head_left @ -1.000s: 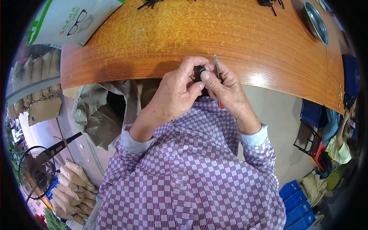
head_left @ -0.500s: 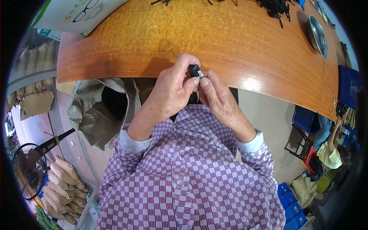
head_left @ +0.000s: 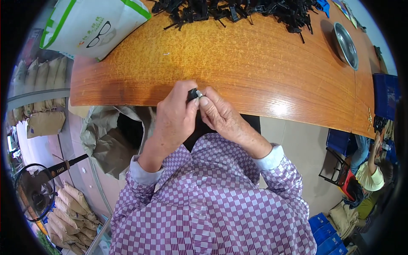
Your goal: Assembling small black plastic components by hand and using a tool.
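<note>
Close to the table's near edge, both my hands meet over a small black plastic part [head_left: 192, 94]. My left hand [head_left: 175, 114] grips it between thumb and fingers. With thumb and forefinger, my right hand [head_left: 225, 115] pinches a small silver metal piece [head_left: 199, 93] at the black part's side. I cannot tell whether the metal sits in the black part or only touches it, as my fingers cover most of both. A heap of similar-looking black plastic parts [head_left: 233, 11] lies along the far side of the wooden table [head_left: 238, 68].
A white and green bag [head_left: 95, 29] stands at the table's far left; a metal bowl [head_left: 345, 46] is at the far right. Below the near edge hangs an open sack [head_left: 110, 144] with dark contents. Another person [head_left: 370, 175] sits at right beyond a chair [head_left: 333, 170].
My hands have shifted left in the picture with the black part and metal piece still gripped. The view has tilted up, showing more of the black heap and the bag.
</note>
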A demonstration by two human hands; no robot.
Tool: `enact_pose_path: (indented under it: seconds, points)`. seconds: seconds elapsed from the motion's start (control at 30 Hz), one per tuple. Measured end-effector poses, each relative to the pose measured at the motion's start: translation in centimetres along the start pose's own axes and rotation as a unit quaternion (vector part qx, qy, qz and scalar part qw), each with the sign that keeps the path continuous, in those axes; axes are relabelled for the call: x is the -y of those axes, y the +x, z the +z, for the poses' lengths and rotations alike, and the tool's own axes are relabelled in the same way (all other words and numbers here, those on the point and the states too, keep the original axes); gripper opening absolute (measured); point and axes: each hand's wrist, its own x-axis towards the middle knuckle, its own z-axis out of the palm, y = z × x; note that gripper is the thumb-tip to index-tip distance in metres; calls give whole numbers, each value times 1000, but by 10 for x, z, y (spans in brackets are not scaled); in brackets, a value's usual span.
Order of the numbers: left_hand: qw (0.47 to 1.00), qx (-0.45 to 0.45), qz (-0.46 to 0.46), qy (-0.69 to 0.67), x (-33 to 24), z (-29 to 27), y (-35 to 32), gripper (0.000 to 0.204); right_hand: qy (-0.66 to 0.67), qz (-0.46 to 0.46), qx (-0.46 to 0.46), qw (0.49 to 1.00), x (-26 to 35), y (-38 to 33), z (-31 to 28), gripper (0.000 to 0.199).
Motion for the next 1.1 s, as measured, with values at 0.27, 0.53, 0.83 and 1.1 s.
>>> enact_pose_path:
  seconds: [0.27,0.53,0.83,1.1]
  points:
    - [959,-49,-104,259,55,-111,-71,23,-457,-85,-166,870,34,85,-110,45]
    - [967,-60,-84,233,52,-108,-79,33,-594,-146,-270,744,13,148,-166,44]
    - [874,122,-188,-431,1,-39,10,37,-559,-284,-140,766,39,65,-96,29]
    - [669,274,-202,-661,32,-6,23,38,-673,-383,32,632,55,20,-59,36]
